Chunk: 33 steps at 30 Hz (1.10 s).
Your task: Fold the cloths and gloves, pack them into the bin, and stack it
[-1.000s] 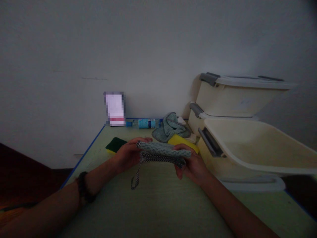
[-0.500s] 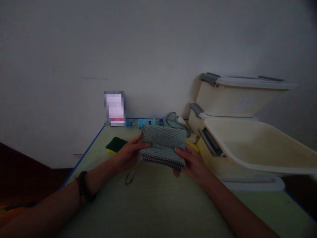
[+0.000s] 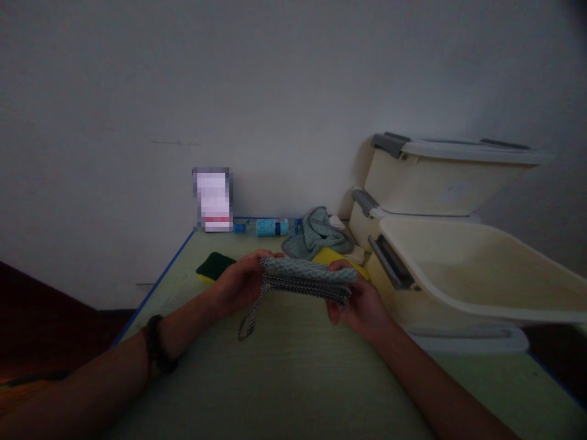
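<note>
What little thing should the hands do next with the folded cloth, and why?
Maybe the left hand should tuck in the loop, because it dangles below the folded cloth at that end, while the right hand holds the other end.

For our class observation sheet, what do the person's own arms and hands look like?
The left hand and right hand are ungloved; no sleeves show. A dark band circles the left wrist, its material too dim to tell. The right wrist is bare.
</note>
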Each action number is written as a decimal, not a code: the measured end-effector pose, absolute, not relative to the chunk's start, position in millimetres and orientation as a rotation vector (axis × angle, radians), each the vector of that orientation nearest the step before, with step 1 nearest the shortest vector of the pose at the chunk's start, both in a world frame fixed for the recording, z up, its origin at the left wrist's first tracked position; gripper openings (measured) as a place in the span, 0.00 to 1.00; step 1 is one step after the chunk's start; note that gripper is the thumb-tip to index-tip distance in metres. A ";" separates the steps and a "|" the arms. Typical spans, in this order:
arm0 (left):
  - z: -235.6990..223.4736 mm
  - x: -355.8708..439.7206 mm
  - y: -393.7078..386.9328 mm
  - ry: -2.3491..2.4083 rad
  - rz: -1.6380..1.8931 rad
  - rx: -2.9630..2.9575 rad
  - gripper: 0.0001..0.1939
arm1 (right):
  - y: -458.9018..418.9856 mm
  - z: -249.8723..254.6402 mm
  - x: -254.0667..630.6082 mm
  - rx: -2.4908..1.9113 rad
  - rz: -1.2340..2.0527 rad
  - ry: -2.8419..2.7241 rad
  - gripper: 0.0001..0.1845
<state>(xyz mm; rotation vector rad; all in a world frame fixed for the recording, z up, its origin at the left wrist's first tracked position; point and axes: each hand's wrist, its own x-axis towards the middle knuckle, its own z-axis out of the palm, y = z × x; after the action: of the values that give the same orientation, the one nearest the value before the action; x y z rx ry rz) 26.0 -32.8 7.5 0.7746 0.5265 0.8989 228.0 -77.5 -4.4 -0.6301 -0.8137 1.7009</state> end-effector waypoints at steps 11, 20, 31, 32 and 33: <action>10.9 26.1 -33.7 0.459 0.916 0.841 0.08 | -79.4 -0.9 228.1 -0.671 1.522 -1.027 0.15; 4.5 27.6 -32.8 0.718 0.855 1.173 0.24 | -78.7 -1.9 219.6 -0.921 1.221 -1.123 0.25; 3.7 28.0 -32.8 0.872 0.562 1.481 0.12 | -72.2 -11.8 216.7 -0.959 1.200 -0.932 0.13; 2.7 28.3 -32.6 0.865 0.552 1.460 0.12 | -72.2 -12.9 215.7 -0.938 1.220 -0.907 0.13; 1.8 28.4 -32.5 0.869 0.557 1.446 0.13 | -72.2 -14.0 214.7 -0.921 1.246 -0.890 0.13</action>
<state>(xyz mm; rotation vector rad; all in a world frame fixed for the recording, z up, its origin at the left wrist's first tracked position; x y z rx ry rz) 28.4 -32.5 1.8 1.4463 0.8689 0.5566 214.7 -72.2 -14.0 -0.9213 -0.8905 1.2459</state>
